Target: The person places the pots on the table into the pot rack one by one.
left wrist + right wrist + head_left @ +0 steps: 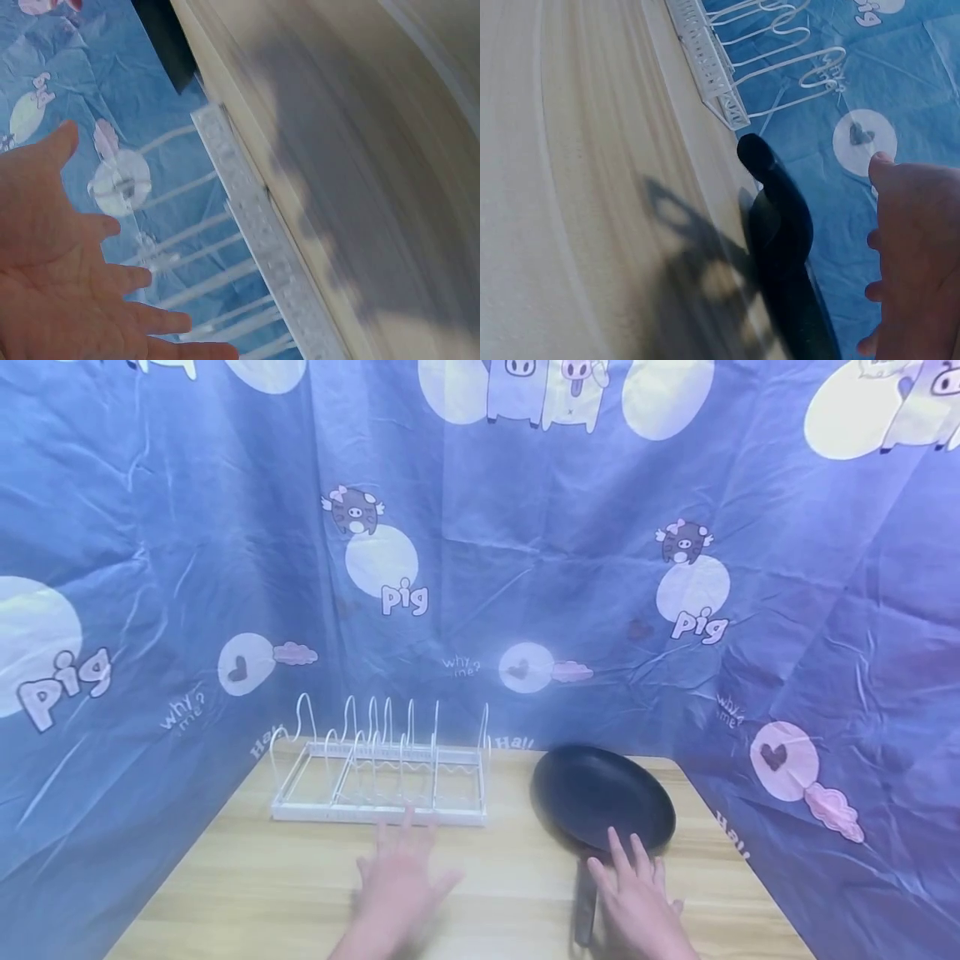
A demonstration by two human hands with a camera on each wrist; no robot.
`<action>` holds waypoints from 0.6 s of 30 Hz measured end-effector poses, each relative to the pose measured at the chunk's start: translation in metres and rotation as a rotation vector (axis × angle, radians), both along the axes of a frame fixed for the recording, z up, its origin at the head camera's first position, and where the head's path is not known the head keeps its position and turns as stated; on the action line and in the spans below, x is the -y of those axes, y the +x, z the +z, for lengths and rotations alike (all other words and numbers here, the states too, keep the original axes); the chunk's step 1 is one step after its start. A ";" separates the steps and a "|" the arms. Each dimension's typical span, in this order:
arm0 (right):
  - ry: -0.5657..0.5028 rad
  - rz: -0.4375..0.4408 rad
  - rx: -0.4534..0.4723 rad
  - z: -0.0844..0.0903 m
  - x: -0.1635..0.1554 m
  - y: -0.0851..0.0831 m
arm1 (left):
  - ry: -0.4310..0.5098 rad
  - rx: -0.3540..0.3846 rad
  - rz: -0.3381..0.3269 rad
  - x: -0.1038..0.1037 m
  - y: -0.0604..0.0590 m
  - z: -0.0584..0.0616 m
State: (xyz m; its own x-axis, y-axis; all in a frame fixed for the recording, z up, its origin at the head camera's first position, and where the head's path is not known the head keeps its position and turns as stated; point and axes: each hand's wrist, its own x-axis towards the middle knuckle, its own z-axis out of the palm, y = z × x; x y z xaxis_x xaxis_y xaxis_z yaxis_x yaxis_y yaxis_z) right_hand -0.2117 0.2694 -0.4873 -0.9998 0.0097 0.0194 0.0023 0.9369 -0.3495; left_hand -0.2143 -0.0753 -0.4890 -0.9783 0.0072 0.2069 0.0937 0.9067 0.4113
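Pan handle (586, 906) beside spread right hand (637, 902) (seemingly untouched).

Layout as I read it from the head view: table (300, 893) enclosed by a hanging cloth (525, 568) on the left, rear and right sides. Wire rack (378, 777) on the table, rear left, close before the cloth. Frying pan (603, 797) on the table, just right of the rack, its handle (585, 902) pointing toward me. My left hand (397, 881) sits in front of the rack. My right hand (637, 902) sits just right of the handle, near the pan's front rim.
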 end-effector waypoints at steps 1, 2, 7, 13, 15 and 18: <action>-0.065 -0.034 0.027 -0.002 -0.001 -0.001 | 0.019 0.006 -0.007 -0.004 0.000 -0.001; -0.109 -0.055 0.046 -0.004 -0.002 -0.003 | 0.041 0.014 -0.014 -0.009 0.001 -0.002; -0.246 -0.083 -0.006 -0.014 -0.006 -0.006 | 0.133 0.059 -0.029 -0.031 -0.001 -0.006; -0.392 -0.137 -0.013 -0.022 -0.011 -0.013 | 0.229 0.115 -0.031 -0.053 -0.003 -0.008; -0.479 -0.145 -0.004 -0.023 -0.013 -0.015 | 0.279 0.133 -0.060 -0.058 -0.003 -0.008; -0.658 -0.165 0.023 -0.025 -0.012 -0.016 | 0.344 0.170 -0.118 -0.064 -0.004 -0.010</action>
State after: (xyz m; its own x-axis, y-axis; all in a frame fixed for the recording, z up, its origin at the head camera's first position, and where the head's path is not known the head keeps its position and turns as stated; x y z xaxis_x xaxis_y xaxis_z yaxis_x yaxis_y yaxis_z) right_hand -0.2281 0.2816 -0.5123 -0.9842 0.1651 -0.0638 0.1413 0.5160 -0.8449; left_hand -0.2186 -0.0110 -0.4988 -0.9954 0.0799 0.0523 0.0934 0.7004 0.7076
